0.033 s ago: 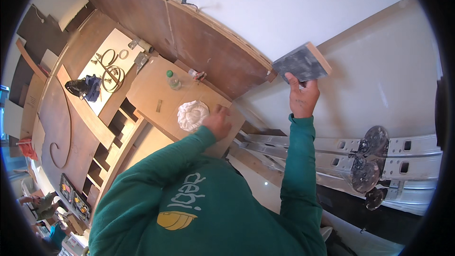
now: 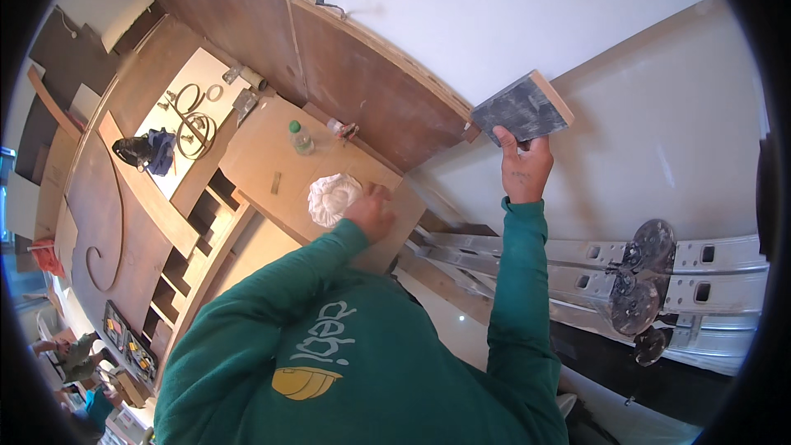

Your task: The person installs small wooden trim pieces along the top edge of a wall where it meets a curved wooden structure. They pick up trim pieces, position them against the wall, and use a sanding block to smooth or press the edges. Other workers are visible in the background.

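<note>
My right hand [image 2: 526,161] grips a flat block [image 2: 519,105] with a dark grey, mottled face and light wooden edge, raised beside the end of the brown wooden panel [image 2: 379,82] and the white wall. My left hand [image 2: 371,213] is at the right edge of a bundled white cloth [image 2: 328,196] on a plywood top [image 2: 251,144], fingers loosely bent and apart; whether they touch the cloth is unclear. A green-capped bottle [image 2: 300,138] stands behind the cloth, and a small flat wooden piece [image 2: 275,182] lies to its left.
Metal ladder-like rails [image 2: 712,254] with dirty discs run along the right. At left, a white board [image 2: 161,115] holds coiled strips and a dark bag, near slotted woodwork and a tool case [image 2: 124,338]. Other people [image 2: 86,358] are partly visible at the lower left.
My left hand has shifted very slightly down and left at the cloth. The block in my right hand has moved up a touch.
</note>
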